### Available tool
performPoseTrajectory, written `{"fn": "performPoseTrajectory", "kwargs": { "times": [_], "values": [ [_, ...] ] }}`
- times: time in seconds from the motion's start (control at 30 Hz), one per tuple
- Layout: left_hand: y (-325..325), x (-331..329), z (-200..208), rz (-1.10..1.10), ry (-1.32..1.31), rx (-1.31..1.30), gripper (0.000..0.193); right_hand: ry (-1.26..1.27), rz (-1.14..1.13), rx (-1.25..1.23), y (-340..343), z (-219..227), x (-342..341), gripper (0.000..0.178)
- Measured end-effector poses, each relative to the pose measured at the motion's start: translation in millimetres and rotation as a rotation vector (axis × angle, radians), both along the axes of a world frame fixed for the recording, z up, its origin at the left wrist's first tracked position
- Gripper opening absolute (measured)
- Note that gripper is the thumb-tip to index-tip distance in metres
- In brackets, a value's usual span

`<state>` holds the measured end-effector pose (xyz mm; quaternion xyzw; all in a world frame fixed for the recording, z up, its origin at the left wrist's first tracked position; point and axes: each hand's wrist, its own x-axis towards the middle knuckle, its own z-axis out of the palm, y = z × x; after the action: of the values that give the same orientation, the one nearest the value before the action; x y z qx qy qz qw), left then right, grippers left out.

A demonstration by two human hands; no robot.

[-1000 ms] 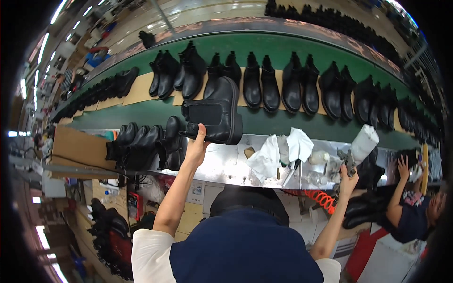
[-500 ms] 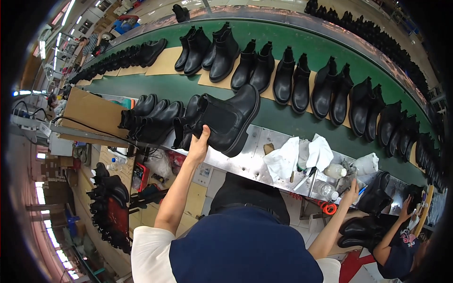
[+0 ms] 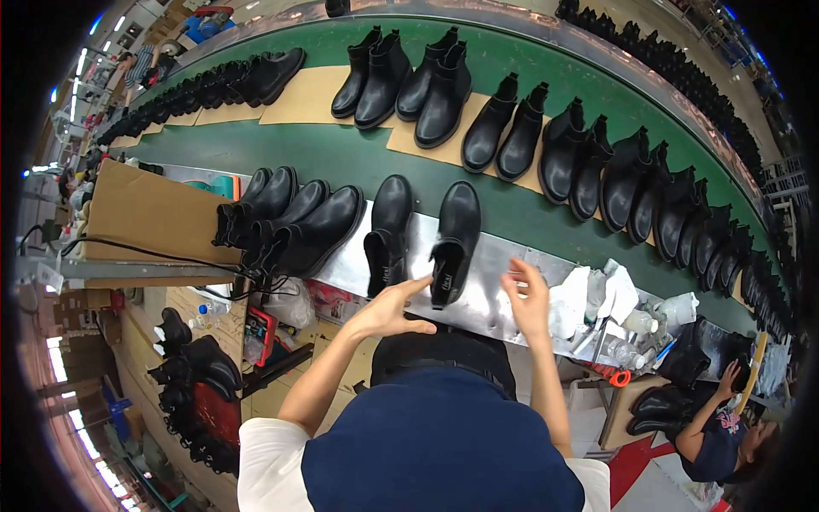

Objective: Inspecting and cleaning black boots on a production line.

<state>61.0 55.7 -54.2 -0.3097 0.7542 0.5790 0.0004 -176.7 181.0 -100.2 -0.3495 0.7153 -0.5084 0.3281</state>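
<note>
Two black ankle boots stand side by side on the metal ledge, toes pointing away from me: a left-hand boot (image 3: 392, 213) and a right-hand boot (image 3: 459, 220). Their openings face my side. My left hand (image 3: 386, 312) is at their heel ends, thumb and fingers spread, fingertips close to the right-hand boot's heel; I cannot tell whether they touch it. Over the ledge to the right of that boot, my right hand (image 3: 529, 300) is raised with nothing in it, its fingers slightly bent and apart.
More black boots (image 3: 320, 226) stand left on the metal ledge (image 3: 341, 260) beside a cardboard sheet (image 3: 158, 213). Pairs line the green belt (image 3: 324, 154) behind. White cloths (image 3: 570, 303), bottles (image 3: 627, 352) and orange-handled scissors (image 3: 620, 377) lie right. Another person's hand (image 3: 728, 380) is farther right.
The boot my left hand held up now stands on the ledge beside another boot, and that hand has let go. My right hand has come left from the bottles. Boots on the belt have shifted.
</note>
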Motion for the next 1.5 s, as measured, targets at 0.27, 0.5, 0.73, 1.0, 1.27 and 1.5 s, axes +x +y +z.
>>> {"fn": "performPoseTrajectory", "kwargs": {
  "times": [0.27,0.5,0.73,1.0,1.27,1.5],
  "values": [
    [-68,44,-33,0.571,-0.165,-0.402,0.055,0.212,0.183,0.315,-66,1,63,0.064],
    [-56,20,-47,0.472,-0.277,-0.234,0.051,0.148,0.156,0.302,-72,-5,70,0.043],
    [-1,-15,11,0.587,-0.119,-0.211,0.049,-0.194,0.136,0.181,-52,-17,66,0.056],
    [-68,-22,-65,0.846,0.103,0.31,0.028,-0.093,0.032,0.287,7,-59,0,0.045],
    [-88,-4,-25,0.93,0.305,0.379,0.032,-0.101,-0.006,0.346,39,-102,-32,0.038],
    [-126,-10,20,1.081,0.452,0.268,0.033,-0.138,0.046,0.322,8,-125,-29,0.035]
  ]
}}
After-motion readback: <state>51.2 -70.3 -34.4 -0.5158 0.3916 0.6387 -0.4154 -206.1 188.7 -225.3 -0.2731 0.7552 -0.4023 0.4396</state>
